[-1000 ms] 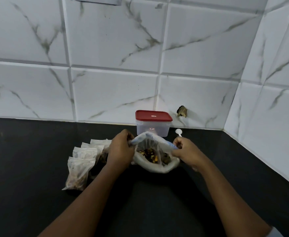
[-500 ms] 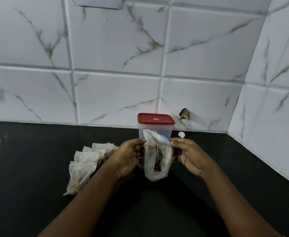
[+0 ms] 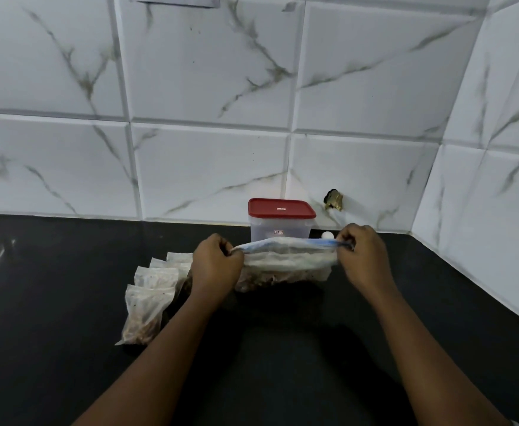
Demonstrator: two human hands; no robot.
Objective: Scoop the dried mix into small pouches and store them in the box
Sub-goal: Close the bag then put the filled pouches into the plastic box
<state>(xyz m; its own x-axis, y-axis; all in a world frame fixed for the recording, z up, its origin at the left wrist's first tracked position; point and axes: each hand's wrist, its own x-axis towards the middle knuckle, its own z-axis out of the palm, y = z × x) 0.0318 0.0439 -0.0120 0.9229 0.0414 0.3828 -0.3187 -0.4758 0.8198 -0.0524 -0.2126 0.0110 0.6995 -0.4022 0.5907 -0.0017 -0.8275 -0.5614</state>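
Now bag [image 3: 286, 262] stretched flat, hands farther apart; left hand [image 3: 216, 265], right hand [image 3: 364, 256] fingers [image 3: 346, 242] pinching ends.

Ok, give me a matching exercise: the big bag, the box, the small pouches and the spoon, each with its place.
Things: 1 big bag; 2 box; 3 small pouches; 4 spoon.
Places: A by the wall, red lid on; B stretched between left hand and right hand; C just right of the box; D in a row beside the left hand.
Pairs: 1-B; 2-A; 3-D; 4-C.
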